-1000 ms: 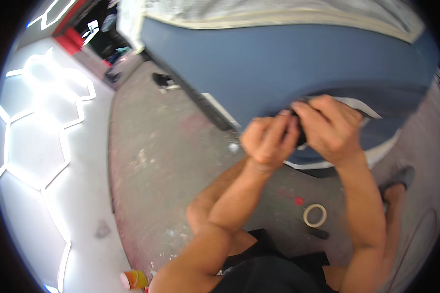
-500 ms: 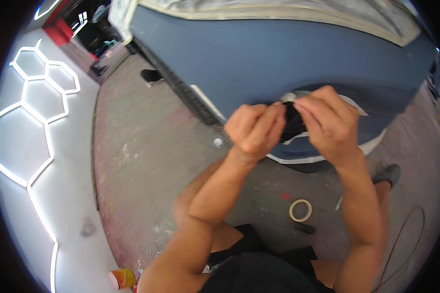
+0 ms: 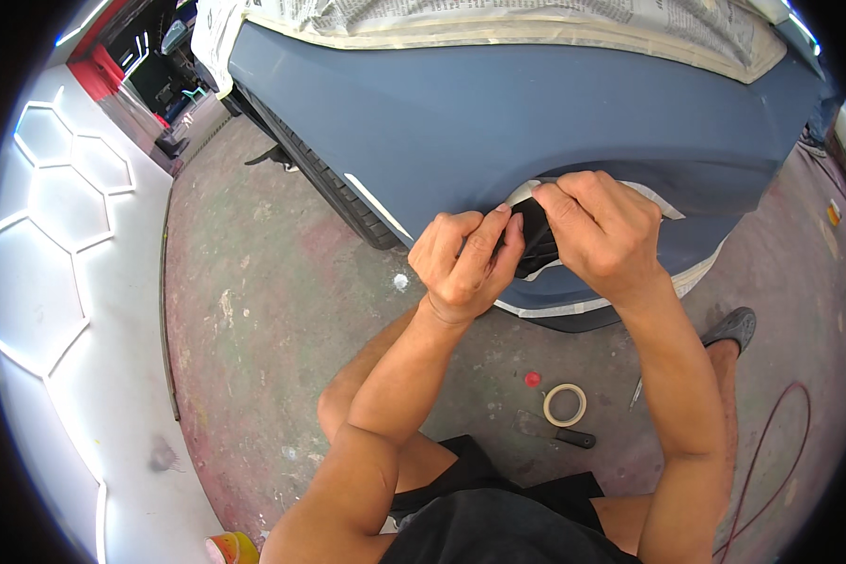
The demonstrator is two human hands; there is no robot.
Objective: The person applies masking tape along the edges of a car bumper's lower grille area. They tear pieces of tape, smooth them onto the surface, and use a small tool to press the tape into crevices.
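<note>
Both my hands are at the upper left edge of a dark opening (image 3: 541, 246) in a blue-grey car bumper (image 3: 423, 103). A short pale strip, which looks like masking tape (image 3: 523, 193), shows between my fingertips along that edge. My left hand (image 3: 461, 258) pinches at its left end, thumb and index finger close together. Pinching beside it is my right hand (image 3: 606, 230), with the thumb at the strip's right end and the other fingers curled. My fingers hide part of the strip. More pale masking lines the right side of the opening and the bumper's lower edge.
Newspaper masking (image 3: 536, 23) covers the car above. A tyre (image 3: 320, 183) stands left of the bumper. On the floor lie a tape roll (image 3: 581, 406), a black-handled scraper (image 3: 575, 438), a red cap (image 3: 533, 379) and a thin red hose (image 3: 799, 442). A yellow-red tub (image 3: 233, 548) sits lower left.
The view has shifted slightly, and the picture is sharper. Both hands stay pinched at the opening's edge, only a little further left along it.
</note>
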